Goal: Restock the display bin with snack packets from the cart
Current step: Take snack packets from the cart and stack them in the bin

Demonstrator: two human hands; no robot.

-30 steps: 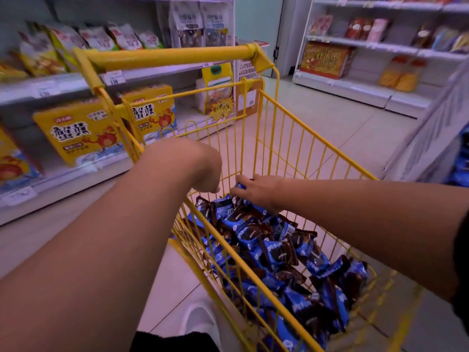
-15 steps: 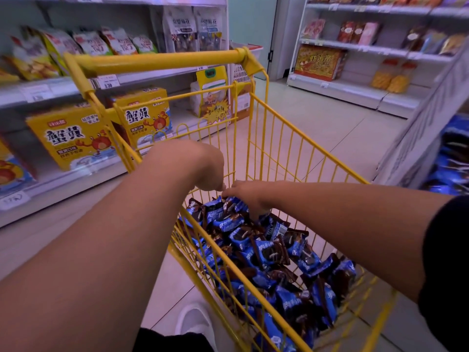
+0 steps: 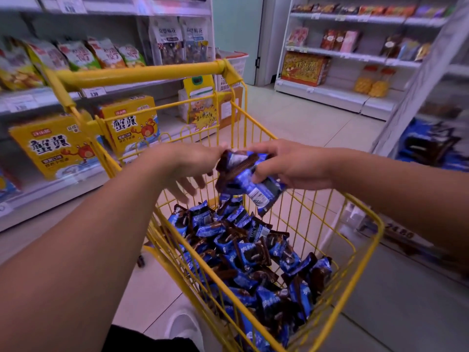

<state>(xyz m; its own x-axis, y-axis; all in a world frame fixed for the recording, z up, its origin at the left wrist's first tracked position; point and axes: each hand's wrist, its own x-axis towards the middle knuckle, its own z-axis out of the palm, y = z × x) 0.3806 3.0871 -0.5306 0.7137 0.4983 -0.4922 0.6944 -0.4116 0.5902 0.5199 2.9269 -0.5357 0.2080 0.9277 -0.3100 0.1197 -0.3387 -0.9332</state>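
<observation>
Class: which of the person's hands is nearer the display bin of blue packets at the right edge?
Right. The right hand, holding packets, is closer to the display bin; the left hand is farther left.

A yellow wire cart (image 3: 360,240) holds a big messy pile of snack packets (image 3: 253,252). The packets are small and shiny, blue with dark brown ends, and they lie every which way on the cart's bottom. A little bunch of the same packets (image 3: 247,181) is up in the air above the pile, tilted, with some hanging down. Far to the right is the display bin (image 3: 431,146), with blurry blue and brown packets inside it.
</observation>
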